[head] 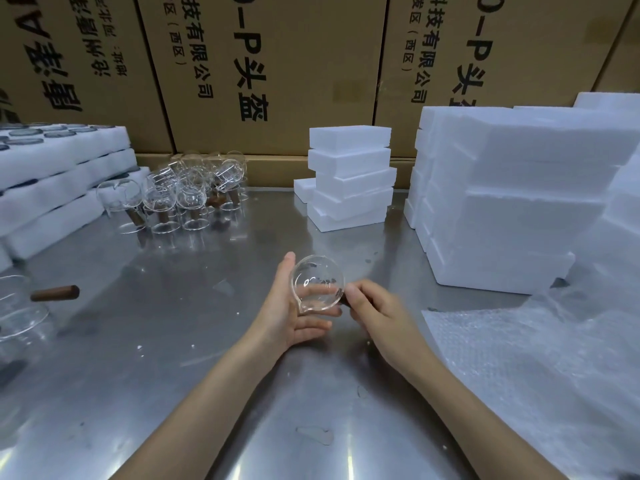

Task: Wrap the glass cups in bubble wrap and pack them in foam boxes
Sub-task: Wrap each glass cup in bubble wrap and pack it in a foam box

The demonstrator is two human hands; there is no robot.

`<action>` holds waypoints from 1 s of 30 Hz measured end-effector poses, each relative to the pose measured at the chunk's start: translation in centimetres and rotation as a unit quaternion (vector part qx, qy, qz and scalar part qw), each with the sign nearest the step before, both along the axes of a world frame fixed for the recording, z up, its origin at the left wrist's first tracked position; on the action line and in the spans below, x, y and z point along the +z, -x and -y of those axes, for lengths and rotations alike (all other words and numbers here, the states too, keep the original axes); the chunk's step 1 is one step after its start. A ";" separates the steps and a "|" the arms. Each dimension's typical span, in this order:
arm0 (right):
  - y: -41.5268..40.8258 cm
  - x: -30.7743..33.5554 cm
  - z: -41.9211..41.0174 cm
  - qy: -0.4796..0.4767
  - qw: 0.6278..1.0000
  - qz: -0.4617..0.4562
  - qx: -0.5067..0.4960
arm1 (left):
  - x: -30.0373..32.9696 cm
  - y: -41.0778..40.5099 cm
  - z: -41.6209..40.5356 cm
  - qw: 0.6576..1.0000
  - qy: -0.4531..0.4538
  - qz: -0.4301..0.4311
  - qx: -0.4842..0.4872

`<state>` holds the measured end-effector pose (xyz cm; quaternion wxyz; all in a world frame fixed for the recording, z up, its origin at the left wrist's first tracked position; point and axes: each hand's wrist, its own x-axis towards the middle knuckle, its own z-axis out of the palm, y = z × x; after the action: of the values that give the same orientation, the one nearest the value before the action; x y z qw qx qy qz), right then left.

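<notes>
Two hands meet over the middle of the steel table point(180, 341), and between them I see the glass cup point(318, 284), clear, round-bowled, with a small pouring lip turned toward me. My left hand point(294, 313) lies open, palm up, cradling the bowl against its fingers; my right hand point(375, 311) pinches closed on the cup's dark handle stub, most of which is hidden behind the fingers. To the right lies a sheet of bubble wrap point(519, 368), translucent and dimpled, spread flat to the table's edge. Behind it rises a tall stack of foam boxes point(512, 209), white, blocky, grainy at the edges, all closed so I cannot tell their contents. A smaller foam stack point(349, 178) stands near the back centre. At far left, layered foam trays point(62, 174) hold round dark-rimmed pieces in their wells. Beside them clusters a group of unwrapped glass cups point(187, 195) with brown wooden handles. Printed cardboard cartons point(277, 74) wall the back.
</notes>
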<state>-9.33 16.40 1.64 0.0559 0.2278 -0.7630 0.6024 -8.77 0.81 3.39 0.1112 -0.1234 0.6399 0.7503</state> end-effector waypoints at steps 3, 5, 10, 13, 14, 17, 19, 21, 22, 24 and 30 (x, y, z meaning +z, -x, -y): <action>0.2 0.1 -0.3 0.008 1.000 0.000 -0.024 | -0.4 0.0 -0.5 0.999 0.035 -0.039 0.014; 0.3 0.2 -0.6 0.005 0.999 -0.001 -0.048 | -0.8 -0.2 -0.7 0.993 0.034 -0.101 0.046; 0.5 0.0 -1.0 -0.014 0.995 -0.020 -0.099 | -1.1 -0.8 -0.8 0.978 0.021 -0.203 0.032; 0.7 -0.1 -1.1 -0.015 0.994 -0.017 -0.104 | -1.2 -0.9 -0.7 0.975 0.019 -0.219 0.040; 0.8 -0.2 -1.1 -0.013 0.995 -0.012 -0.103 | -1.3 -0.9 -0.7 0.974 0.019 -0.220 0.041; 0.9 -0.3 -1.1 -0.026 0.993 0.013 -0.110 | -1.3 -0.9 -0.6 0.974 0.021 -0.223 0.038; 0.9 -0.3 -1.2 -0.056 0.990 0.004 -0.133 | -1.4 -0.9 -0.7 0.974 0.023 -0.223 0.030; 0.9 -0.3 -1.3 -0.068 0.985 -0.022 -0.156 | -1.5 -1.0 -0.8 0.975 0.021 -0.218 0.025; 1.0 -0.2 -1.3 -0.070 0.983 -0.033 -0.166 | -1.5 -1.0 -0.9 0.977 0.015 -0.213 0.025; 0.9 -0.1 -1.3 -0.081 0.978 -0.052 -0.184 | -1.4 -1.0 -1.2 0.980 -0.016 -0.196 0.029; -0.2 0.4 -0.5 -0.149 0.954 -0.145 -0.216 | -1.3 -1.0 -1.9 0.975 -0.122 -0.171 0.075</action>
<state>-9.12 16.85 2.09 0.2600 0.1482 -0.8587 0.4161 -7.75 2.72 2.09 -0.0424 -0.0266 0.5420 0.8389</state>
